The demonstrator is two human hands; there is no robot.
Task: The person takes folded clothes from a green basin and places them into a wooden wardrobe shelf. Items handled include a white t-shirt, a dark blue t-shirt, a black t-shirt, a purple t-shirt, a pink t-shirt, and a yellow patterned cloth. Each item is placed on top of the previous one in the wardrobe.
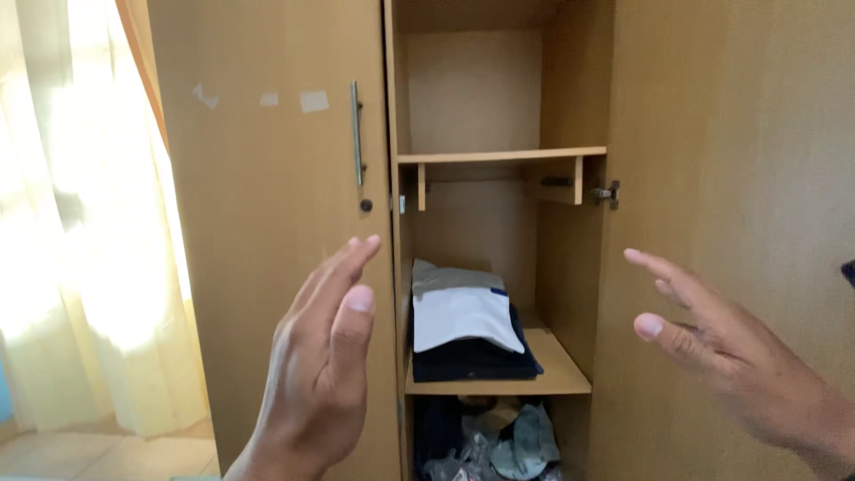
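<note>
While both are raised flat, the left hand (325,356) and right hand (712,343) hold nothing.

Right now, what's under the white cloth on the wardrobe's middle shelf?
A dark navy folded stack lies under the white cloth, resting on the shelf. How many garments it holds is hidden.

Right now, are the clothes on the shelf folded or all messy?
Folded. The clothes lie in a neat flat stack on the shelf, dark ones under, a white one on top. Below the shelf, a loose pile looks crumpled.
</note>
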